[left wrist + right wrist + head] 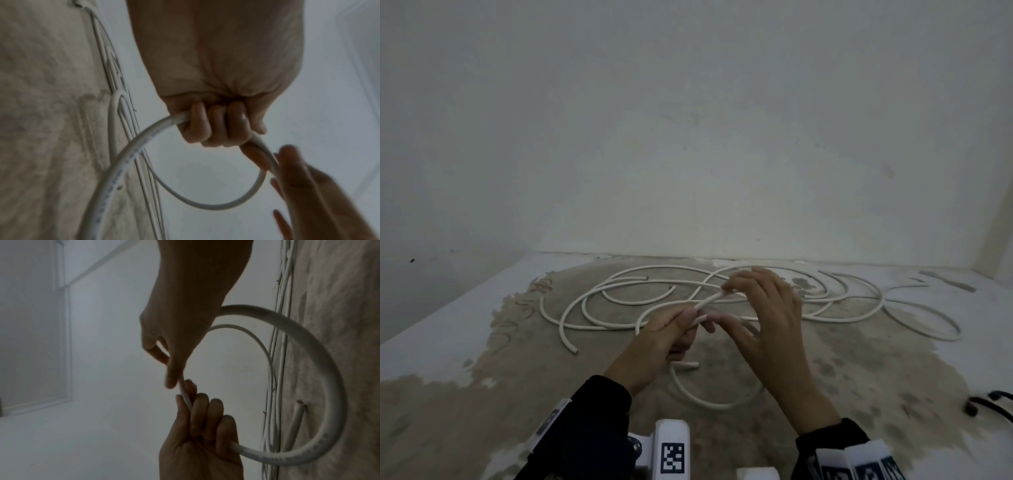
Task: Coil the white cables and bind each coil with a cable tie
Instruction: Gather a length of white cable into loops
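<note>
At the centre of the patchy floor (pixel 517 387), we hold one white cable (pixel 707 301) lifted between both hands. Our left hand (pixel 664 337) has its fingers (pixel 216 123) curled tight round the cable, which bends away beneath it in a loop (pixel 709 394) toward 6 o'clock. Our right hand (pixel 767 308) pinches the same cable between thumb (pixel 174 369) and forefinger, just beside the left; its other fingers spread loosely. The remaining loose cables (pixel 619 298) sprawl in overlapping arcs from 10 o'clock across to 2 o'clock, close under the wall (pixel 688 137). One cut end (pixel 573 350) lies at 9 o'clock. Dark ties (pixel 993 404) sit at the floor's 4 o'clock edge. Bare floor lies toward 8 o'clock, between the cables and our sleeves (pixel 599 411).
</note>
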